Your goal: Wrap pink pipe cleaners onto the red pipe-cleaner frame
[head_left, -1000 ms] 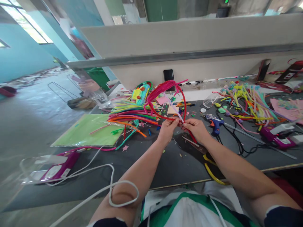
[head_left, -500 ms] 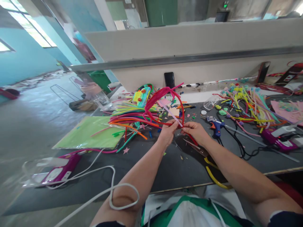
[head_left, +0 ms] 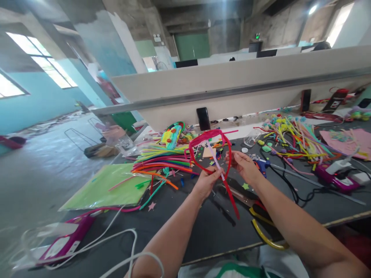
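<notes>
A red pipe-cleaner loop stands upright above the table, its top banded in deeper pink and one red tail hanging below. A pale lilac pipe cleaner crosses its inside down to the joint at the bottom. My left hand is closed in a pinch on that joint. On the loop's right side, my right hand has its fingers curled at the red strand, which passes in front of the fingertips. Yellow-handled scissors lie beneath my right forearm, partly hidden.
Bundled coloured pipe cleaners lie left beside a green sheet pack. A blue glue gun rests at right, near a purple power strip and its cables. A phone leans on the partition.
My right hand has left the bottom joint and moved to the loop's right side. The loop has tipped and opened toward me, its tail now showing below. The camera view has tilted up.
</notes>
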Demonstrator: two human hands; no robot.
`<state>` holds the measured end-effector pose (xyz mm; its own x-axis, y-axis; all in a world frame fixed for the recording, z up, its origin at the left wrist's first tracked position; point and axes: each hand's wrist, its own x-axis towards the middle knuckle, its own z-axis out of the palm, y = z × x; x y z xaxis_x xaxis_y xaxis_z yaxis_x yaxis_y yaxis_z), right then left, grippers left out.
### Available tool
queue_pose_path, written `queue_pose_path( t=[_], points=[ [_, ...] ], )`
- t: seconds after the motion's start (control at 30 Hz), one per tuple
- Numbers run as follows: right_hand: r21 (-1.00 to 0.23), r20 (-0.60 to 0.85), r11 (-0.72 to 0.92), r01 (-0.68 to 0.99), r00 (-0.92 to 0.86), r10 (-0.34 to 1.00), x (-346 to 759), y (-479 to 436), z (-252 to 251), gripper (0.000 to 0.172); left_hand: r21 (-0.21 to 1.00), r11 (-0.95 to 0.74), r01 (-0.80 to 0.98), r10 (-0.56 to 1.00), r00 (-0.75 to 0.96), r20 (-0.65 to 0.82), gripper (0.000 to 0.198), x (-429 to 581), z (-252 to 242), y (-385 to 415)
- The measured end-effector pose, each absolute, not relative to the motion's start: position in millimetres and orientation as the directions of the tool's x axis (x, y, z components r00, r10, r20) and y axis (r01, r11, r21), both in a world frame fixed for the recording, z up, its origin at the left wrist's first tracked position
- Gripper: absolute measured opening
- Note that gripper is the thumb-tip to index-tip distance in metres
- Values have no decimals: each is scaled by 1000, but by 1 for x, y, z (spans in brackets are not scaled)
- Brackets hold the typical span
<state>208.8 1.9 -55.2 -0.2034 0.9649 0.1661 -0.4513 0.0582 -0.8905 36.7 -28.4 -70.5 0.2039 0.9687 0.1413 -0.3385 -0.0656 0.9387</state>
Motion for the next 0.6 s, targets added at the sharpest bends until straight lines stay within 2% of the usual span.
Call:
queue_pose_path(
  t=[0.27,0.43,0.6],
  points=[
    [-880,174,82,-467,-157,972,217,3,-53,31,963,27,-267,923,376,78,24,36,-75,-30],
    [-882,159,80,-465,-133,978,222,9,-57,32,899,-5,-438,961,248,127,34,26,-74,-18],
    [-872,145,59,-486,-140,979,225,16,-63,34,887,-40,-459,982,147,121,35,16,-75,-9]
  ],
)
